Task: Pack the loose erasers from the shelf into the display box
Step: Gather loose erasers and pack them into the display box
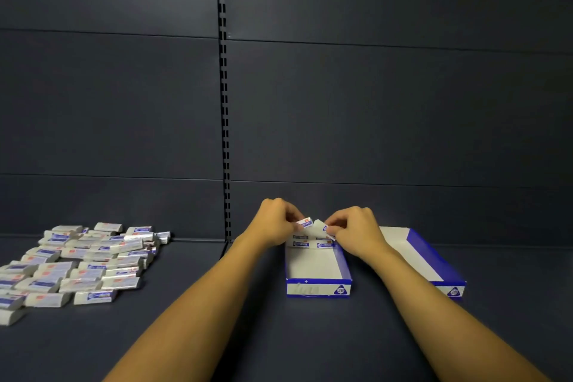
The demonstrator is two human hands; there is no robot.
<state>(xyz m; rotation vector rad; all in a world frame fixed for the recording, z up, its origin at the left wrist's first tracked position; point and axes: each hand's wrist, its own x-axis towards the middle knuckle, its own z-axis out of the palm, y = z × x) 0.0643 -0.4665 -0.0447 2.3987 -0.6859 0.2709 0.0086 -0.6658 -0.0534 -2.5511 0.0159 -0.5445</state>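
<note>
A blue-and-white display box (pixel 317 287) stands on the dark shelf in front of me, with a few wrapped erasers (pixel 301 244) lined up at its far end. My left hand (pixel 274 220) pinches one white wrapped eraser (pixel 305 222) above that far end. My right hand (pixel 353 231) grips another eraser (pixel 321 228) right beside it, over the box's back right corner. A pile of several loose erasers (pixel 83 260) lies on the shelf at the far left.
A second blue-and-white tray or lid (pixel 434 263) lies just right of the display box. The dark back panel rises behind, with a slotted upright (pixel 224 102) in the middle. Bare shelf lies between the pile and the box.
</note>
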